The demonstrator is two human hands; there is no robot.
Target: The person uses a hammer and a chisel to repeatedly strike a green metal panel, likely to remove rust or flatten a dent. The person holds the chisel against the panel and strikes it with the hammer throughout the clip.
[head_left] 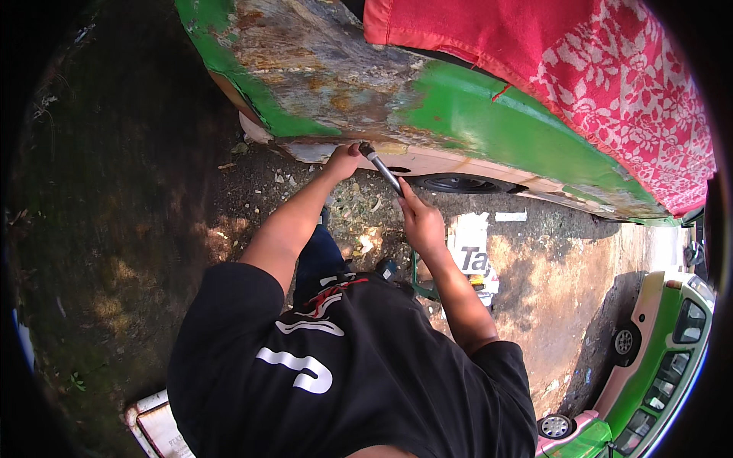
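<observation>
My right hand point(424, 226) is wrapped round the handle of a hammer point(383, 171) with a silver shaft and a dark head. The hammer slants up and left, its head right beside my left hand point(343, 162). That left hand is closed at the pale lower edge point(427, 159) of a vehicle body. Whatever its fingers grip, if anything, is too small and hidden to make out. Above both hands spreads the vehicle's green panel point(466, 103), with a large patch of bare, rusty, scraped metal point(321, 72).
A red cloth with pale flowers point(611, 99) drapes over the vehicle. Its wheel point(462, 183) shows below the edge. On the ground lie rubble and a white printed sheet point(467, 237). A green and pink van point(649, 374) stands at lower right, a white panel point(156, 427) at lower left.
</observation>
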